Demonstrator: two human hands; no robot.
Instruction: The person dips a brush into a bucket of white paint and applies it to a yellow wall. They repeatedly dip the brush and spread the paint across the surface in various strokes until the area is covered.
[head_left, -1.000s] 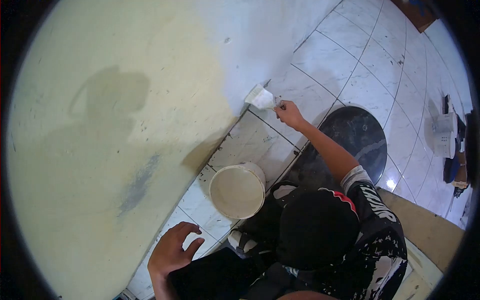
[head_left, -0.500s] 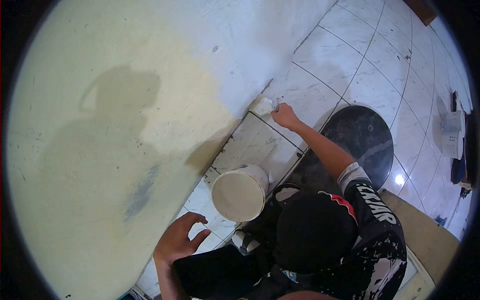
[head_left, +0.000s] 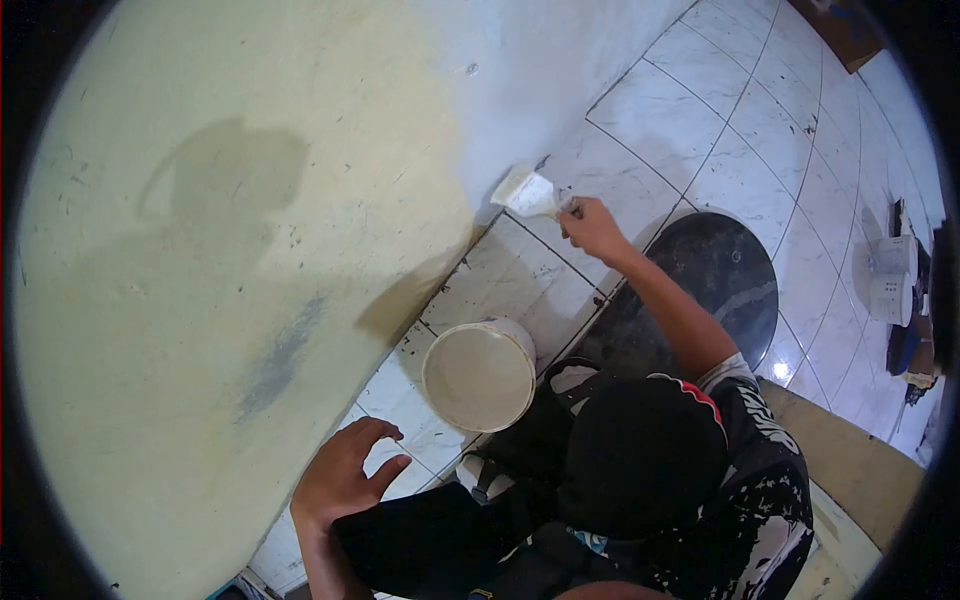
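A wide paintbrush (head_left: 524, 193) with whitish bristles is in my right hand (head_left: 592, 229), whose fingers are wrapped round its handle. The bristles touch or nearly touch the foot of the wall (head_left: 280, 230), where white paint borders the yellowish part. My left hand (head_left: 352, 468) is held in the air at the lower left, fingers curved and apart, with nothing in it. Between the hands, a white bucket (head_left: 478, 378) stands on the tiles near the wall, its inside pale.
A dark oval board or mat (head_left: 715, 290) lies on the tiled floor (head_left: 660, 120) right of the bucket. White containers (head_left: 892, 280) stand at the far right, a brown box (head_left: 845, 35) at the top right. A tan panel (head_left: 850, 440) is at the lower right.
The brush has turned, and its broad face now shows more. My right hand has moved slightly right and down. My left hand has shifted a little left, still open.
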